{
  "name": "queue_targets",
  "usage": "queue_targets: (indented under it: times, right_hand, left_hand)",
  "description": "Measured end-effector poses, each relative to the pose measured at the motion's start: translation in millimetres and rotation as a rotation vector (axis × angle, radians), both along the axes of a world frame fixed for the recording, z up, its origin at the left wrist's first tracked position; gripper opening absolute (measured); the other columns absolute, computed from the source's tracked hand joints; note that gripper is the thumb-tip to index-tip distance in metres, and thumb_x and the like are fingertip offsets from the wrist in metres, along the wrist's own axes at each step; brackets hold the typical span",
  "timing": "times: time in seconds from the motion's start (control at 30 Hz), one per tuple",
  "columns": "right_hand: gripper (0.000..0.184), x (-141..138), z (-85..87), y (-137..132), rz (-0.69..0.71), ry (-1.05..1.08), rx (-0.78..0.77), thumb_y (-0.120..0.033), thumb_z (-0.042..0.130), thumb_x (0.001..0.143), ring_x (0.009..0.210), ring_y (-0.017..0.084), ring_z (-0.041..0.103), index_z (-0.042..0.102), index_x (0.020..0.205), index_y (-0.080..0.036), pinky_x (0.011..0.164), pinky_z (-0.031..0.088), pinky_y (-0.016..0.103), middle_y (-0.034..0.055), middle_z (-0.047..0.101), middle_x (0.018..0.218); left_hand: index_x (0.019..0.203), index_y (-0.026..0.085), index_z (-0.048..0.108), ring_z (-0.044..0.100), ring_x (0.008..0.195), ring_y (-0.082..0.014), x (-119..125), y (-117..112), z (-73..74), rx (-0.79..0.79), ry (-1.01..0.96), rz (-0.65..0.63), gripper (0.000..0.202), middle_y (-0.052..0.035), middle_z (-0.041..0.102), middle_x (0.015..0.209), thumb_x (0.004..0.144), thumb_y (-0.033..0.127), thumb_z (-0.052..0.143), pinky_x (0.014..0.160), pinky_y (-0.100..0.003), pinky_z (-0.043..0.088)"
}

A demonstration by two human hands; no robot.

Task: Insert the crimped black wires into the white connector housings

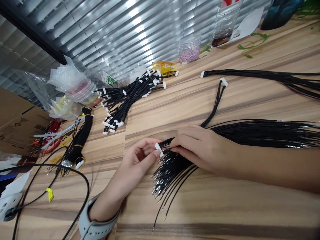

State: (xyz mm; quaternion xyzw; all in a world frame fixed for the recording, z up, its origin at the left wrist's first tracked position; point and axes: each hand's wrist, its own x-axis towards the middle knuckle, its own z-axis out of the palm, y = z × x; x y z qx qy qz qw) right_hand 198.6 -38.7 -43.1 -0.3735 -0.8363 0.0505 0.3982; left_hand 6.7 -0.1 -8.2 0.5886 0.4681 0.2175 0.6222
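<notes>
Between the thumb and fingers of my left hand point(138, 160) is a white connector housing point(158, 149), with black wires running out of it to the right. My right hand point(200, 146) pinches at the wires just right of the housing; whether it grips one wire or several is hidden by the fingers. Under both hands lies a thick bundle of loose black wires point(260, 133), their bare metal terminals point(158, 183) fanned out at the lower left. Behind my right hand, a short wire harness point(216, 100) ends in a white connector.
A pile of finished-looking black harnesses point(130, 96) lies farther back, and a long harness point(250, 74) at the right. A tied wire bundle point(78, 140), a black power cable point(86, 180), plastic tubs point(75, 86) and a jar point(189, 50) stand or lie around.
</notes>
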Motion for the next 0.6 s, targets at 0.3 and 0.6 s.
queue_targets:
  times: [0.3,0.6]
  right_hand:
    - [0.023,1.7,-4.6,-5.4,-0.038,-0.119,0.023,-0.015,0.041,0.09,0.064,0.011,0.048,0.061,0.08,-0.012,0.056,0.037,0.022,0.0044,0.055,0.074]
    - [0.015,-0.1,-0.3,-5.2,-0.064,0.028,-0.184,-0.016,0.046,0.084,0.055,0.008,0.045,0.058,0.075,-0.012,0.051,0.035,0.02,0.0018,0.054,0.07]
  left_hand:
    - [0.091,0.022,0.065,0.056,0.072,-0.0043,-3.2,-0.1,0.5,-0.035,-0.023,0.007,0.013,0.0033,0.063,0.076,0.078,0.02,0.065,0.069,-0.011,0.043]
    - [0.092,0.023,0.064,0.054,0.07,-0.0038,-1.4,-3.0,-1.8,-0.048,-0.027,-0.051,0.013,0.0035,0.062,0.074,0.079,0.02,0.063,0.066,-0.011,0.042]
